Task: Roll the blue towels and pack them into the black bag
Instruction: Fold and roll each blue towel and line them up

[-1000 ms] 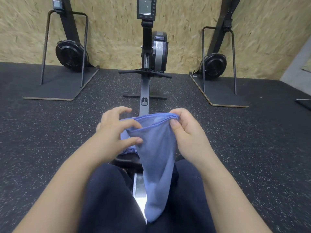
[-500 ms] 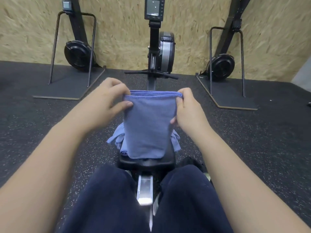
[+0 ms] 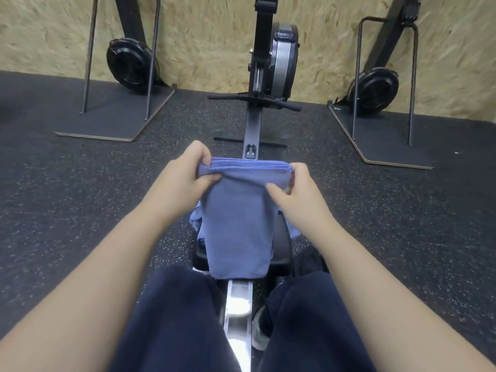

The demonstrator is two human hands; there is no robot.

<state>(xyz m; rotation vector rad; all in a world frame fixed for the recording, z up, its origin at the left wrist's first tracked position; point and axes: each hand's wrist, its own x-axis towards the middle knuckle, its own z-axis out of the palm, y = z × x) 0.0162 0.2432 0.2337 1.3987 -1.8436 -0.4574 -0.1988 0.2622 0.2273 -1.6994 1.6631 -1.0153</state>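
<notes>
A folded blue towel (image 3: 237, 226) hangs in front of me, held up by its top edge. My left hand (image 3: 185, 175) pinches the top left corner between thumb and fingers. My right hand (image 3: 295, 187) grips the top right corner, thumb on the near side. Behind the hanging towel, more blue towel cloth (image 3: 195, 220) lies on the black seat (image 3: 281, 253) of the rowing machine. No black bag shows in this view.
I sit astride the rower's metal rail (image 3: 237, 299), my legs in dark trousers on either side. The rower's flywheel and handle (image 3: 255, 99) stand ahead. Two ski machines on floor boards (image 3: 112, 122) (image 3: 386, 146) flank it against the chipboard wall. Black rubber flooring lies all around.
The towel went from a loose drape over my lap to a folded panel held taut by its top edge. Both hands then came down slightly as the camera tilted downward.
</notes>
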